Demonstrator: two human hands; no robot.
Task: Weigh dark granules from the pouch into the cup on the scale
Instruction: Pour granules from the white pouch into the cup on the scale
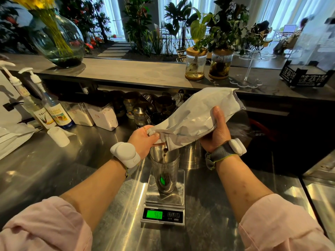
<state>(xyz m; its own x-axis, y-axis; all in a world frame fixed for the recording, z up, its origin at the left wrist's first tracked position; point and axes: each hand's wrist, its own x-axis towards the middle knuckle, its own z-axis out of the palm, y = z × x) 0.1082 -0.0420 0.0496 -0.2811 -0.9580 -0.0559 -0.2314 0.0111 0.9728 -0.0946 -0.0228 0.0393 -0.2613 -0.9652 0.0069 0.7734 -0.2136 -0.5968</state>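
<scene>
A large white pouch point(197, 115) is tilted mouth-down over a clear cup point(164, 171). My left hand point(144, 139) pinches the pouch's open mouth just above the cup's rim. My right hand point(218, 130) grips the pouch's body from below, holding its far end higher. Dark granules point(165, 151) drop from the mouth into the cup, and a dark layer lies at the cup's bottom. The cup stands on a steel digital scale point(164, 213) whose green display reads 560.
The scale sits on a steel counter point(54, 171). Two syrup pump bottles point(52, 113) and white containers point(103, 115) stand at the left, with a white paper cup point(59, 136) lying near them. A metal cup point(190, 154) stands right behind the clear cup. A raised shelf holds a vase point(59, 38) and plant jars point(195, 64).
</scene>
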